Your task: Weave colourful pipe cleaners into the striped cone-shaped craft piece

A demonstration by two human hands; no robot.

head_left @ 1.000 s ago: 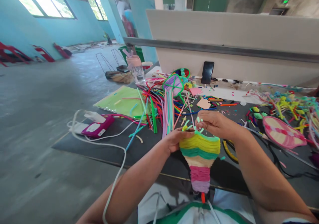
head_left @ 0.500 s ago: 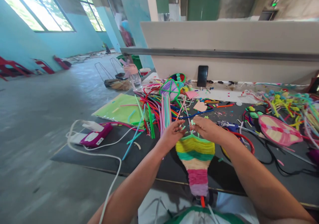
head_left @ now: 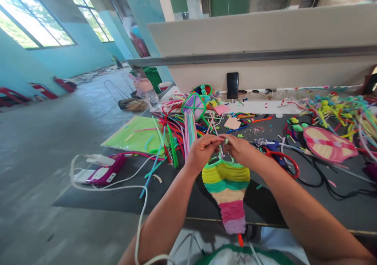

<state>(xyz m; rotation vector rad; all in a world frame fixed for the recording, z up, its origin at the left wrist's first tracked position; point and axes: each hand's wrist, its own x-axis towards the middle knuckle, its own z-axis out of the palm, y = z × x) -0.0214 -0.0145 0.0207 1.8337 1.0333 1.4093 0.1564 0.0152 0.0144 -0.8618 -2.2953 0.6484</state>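
Observation:
A striped piece (head_left: 228, 194) made of pipe cleaners, banded yellow, teal, cream, pink and lilac, hangs from the tabletop past its front edge, with a red stub at the bottom. At its top, pale-green pipe cleaner ends (head_left: 220, 151) stick up between my hands. My left hand (head_left: 203, 153) is closed, thumb and forefinger pinched at these ends. Facing it, my right hand (head_left: 239, 150) is also closed, with a pale-green end showing at its fingers. The fingertips of both hands nearly touch. Exactly which end each one grips is partly hidden.
Behind my hands lie a purple-and-green pipe cleaner piece (head_left: 194, 105) and loose pipe cleaners. Red-handled scissors (head_left: 294, 166) and a pink-and-cream oval piece (head_left: 330, 145) are at right. A magenta power strip (head_left: 107, 174) with a white cord sits left. A phone (head_left: 232, 85) leans against the partition.
My left hand's fingers have gone from spread to pinched and moved right, meeting my right hand's fingertips. The whole view has shifted slightly.

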